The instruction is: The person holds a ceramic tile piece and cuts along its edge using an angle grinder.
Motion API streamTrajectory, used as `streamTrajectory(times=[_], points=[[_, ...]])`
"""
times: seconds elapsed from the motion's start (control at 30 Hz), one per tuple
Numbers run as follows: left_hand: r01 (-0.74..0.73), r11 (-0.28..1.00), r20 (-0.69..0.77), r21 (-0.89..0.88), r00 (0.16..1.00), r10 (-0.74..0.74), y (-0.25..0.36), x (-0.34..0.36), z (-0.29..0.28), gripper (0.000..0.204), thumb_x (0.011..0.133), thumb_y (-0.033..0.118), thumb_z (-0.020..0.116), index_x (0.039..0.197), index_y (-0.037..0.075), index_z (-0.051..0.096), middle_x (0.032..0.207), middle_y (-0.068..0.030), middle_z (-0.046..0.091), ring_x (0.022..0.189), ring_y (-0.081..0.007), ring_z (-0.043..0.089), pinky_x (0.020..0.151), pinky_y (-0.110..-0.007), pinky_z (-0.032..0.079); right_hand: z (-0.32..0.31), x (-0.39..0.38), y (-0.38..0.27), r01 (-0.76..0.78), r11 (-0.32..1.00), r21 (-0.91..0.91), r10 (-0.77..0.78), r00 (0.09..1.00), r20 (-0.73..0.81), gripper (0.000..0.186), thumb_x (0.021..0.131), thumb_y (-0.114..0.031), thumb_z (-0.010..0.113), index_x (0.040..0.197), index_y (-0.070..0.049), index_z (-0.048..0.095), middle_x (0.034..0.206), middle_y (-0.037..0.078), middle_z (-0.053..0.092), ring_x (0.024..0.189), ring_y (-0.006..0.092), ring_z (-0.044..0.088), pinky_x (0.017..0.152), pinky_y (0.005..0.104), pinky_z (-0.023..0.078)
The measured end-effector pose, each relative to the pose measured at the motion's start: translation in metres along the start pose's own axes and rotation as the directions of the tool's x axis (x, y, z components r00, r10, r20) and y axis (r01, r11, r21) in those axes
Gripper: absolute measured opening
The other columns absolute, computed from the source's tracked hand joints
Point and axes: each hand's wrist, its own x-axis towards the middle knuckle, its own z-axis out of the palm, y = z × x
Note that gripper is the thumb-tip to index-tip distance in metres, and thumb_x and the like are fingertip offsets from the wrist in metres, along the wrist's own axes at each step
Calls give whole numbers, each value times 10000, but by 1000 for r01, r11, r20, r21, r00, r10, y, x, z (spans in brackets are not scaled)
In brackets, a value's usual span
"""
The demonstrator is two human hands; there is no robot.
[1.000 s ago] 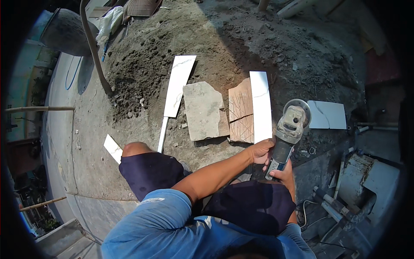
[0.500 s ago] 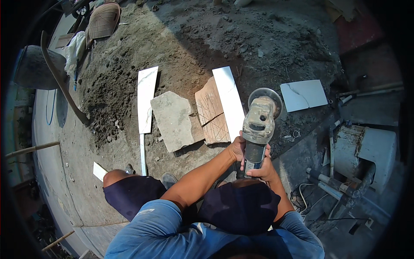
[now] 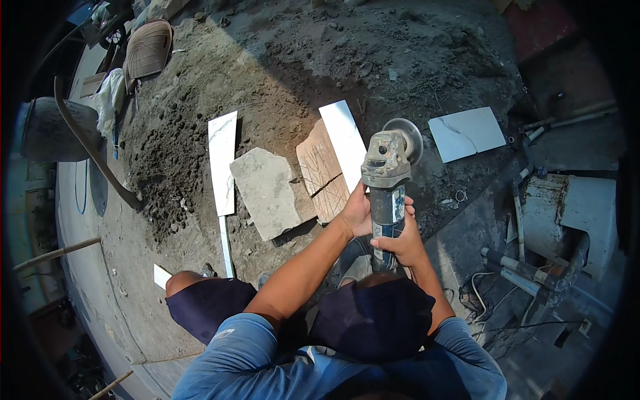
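An angle grinder (image 3: 388, 193) with a dusty grey head is held in front of my knees, its round disc (image 3: 408, 139) at the far end. My left hand (image 3: 357, 215) is closed around the left side of its body. Lower down, my right hand (image 3: 405, 241) grips the dark body from the right, thumb across it. Just left of the grinder's head, a long white tile strip (image 3: 343, 143) lies along a scratched reddish slab (image 3: 321, 175). A grey stone slab (image 3: 265, 193) lies to the left of that one.
Another white tile strip (image 3: 222, 163) and a narrow offcut (image 3: 227, 247) lie on the left. A marbled tile piece (image 3: 467, 135) rests on the dirt at right. Pipes (image 3: 517, 270) and a rusty white basin-like object (image 3: 567, 217) stand at far right. A bucket (image 3: 60, 130) is at far left.
The grinder has moved up and slightly left, away from my lap, with both hands still around it. More of its body shows now. The view has shifted slightly.
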Motion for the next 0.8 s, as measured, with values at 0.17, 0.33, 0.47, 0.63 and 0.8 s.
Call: streamTrajectory(times=[0.17, 0.33, 0.47, 0.63, 0.8], points=[[-28, 821, -505, 570, 777, 377, 55, 14, -37, 644, 1019, 545, 373, 1439, 57, 363, 1200, -119, 584, 1065, -203, 586, 885, -371, 504, 8, 81, -6, -170, 937, -304, 99, 967, -235, 666, 612, -229, 843, 1174, -6, 564, 993, 142, 698, 909, 254, 688, 824, 358, 530], [145, 605, -507, 783, 712, 485, 120, 19, -89, 795, 923, 292, 691, 1525, 55, 229, 1078, -88, 605, 948, -162, 581, 785, -300, 492, 36, 179, 8, -358, 774, -523, 240, 929, -280, 741, 664, -363, 801, 1268, -24, 539, 1142, 229, 668, 1058, 376, 658, 892, 443, 519], [112, 646, -507, 755, 725, 466, 125, 36, -106, 826, 916, 215, 697, 1553, 138, 178, 1023, -64, 621, 790, -128, 579, 676, -293, 459, 36, 218, 39, -414, 767, -491, 293, 906, -305, 660, 775, -338, 697, 1333, -42, 504, 1194, 243, 644, 1133, 414, 613, 960, 481, 480], [118, 673, -553, 730, 681, 480, 137, 41, -123, 768, 962, 163, 627, 1570, 197, 158, 1116, -40, 642, 839, -132, 599, 696, -308, 468, 43, 239, 49, -426, 777, -464, 303, 899, -317, 643, 799, -334, 676, 1339, -36, 493, 1233, 259, 620, 1155, 428, 596, 973, 490, 472], [82, 664, -532, 743, 674, 513, 141, 49, -128, 727, 935, 198, 667, 1535, 134, 262, 1057, -76, 647, 849, -135, 609, 723, -295, 486, 39, 253, 52, -441, 770, -460, 330, 894, -305, 608, 797, -341, 676, 1304, -42, 529, 1209, 255, 635, 1145, 426, 603, 966, 487, 475]])
